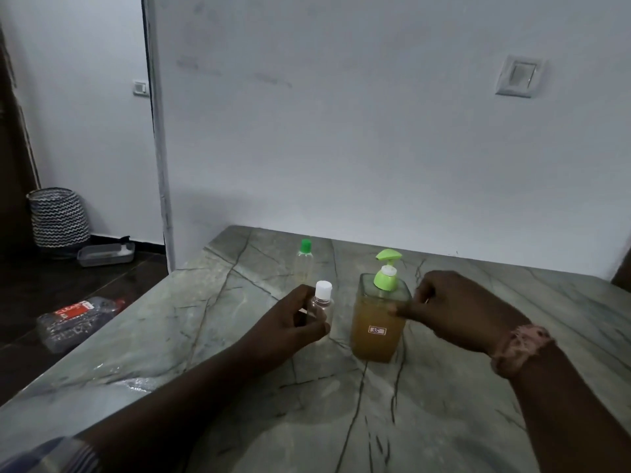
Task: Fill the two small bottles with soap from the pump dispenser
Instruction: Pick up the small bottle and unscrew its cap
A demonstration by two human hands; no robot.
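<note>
A square clear pump dispenser with amber soap and a green pump head stands mid-table. My right hand is at its right side, thumb touching the upper wall, the other fingers curled behind. My left hand grips a small clear bottle with a white cap, upright, just left of the dispenser. A second small bottle with a green cap stands farther back, untouched, with some yellowish liquid low in it.
The grey marble table ends at a left edge and meets the white wall behind. On the dark floor at left lie a pack of plastic bottles, a clear box and a patterned basket.
</note>
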